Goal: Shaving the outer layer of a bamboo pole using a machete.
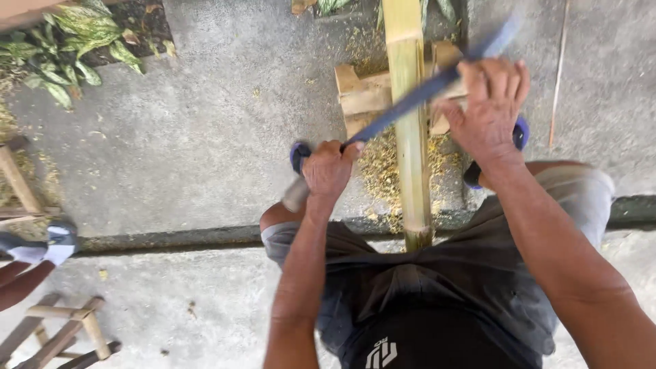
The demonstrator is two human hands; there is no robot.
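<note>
A green-yellow bamboo pole point(412, 130) runs away from me between my knees and rests on a small wooden block stand point(362, 96). A long dark blade point(410, 102) lies slanted across the pole. My left hand point(328, 167) is closed around the blade's pale handle end at the pole's left. My right hand point(488, 106) grips the blade's far end at the pole's right. Pale shavings point(383, 171) cover the concrete under the pole.
My blue sandals point(298, 154) stand on either side of the pole. Another person's foot in a sandal point(41, 246) shows at the left edge. A bamboo frame point(61, 331) lies at the bottom left. Leafy plants point(75, 41) grow at the top left. A dark gutter point(171, 238) crosses the concrete.
</note>
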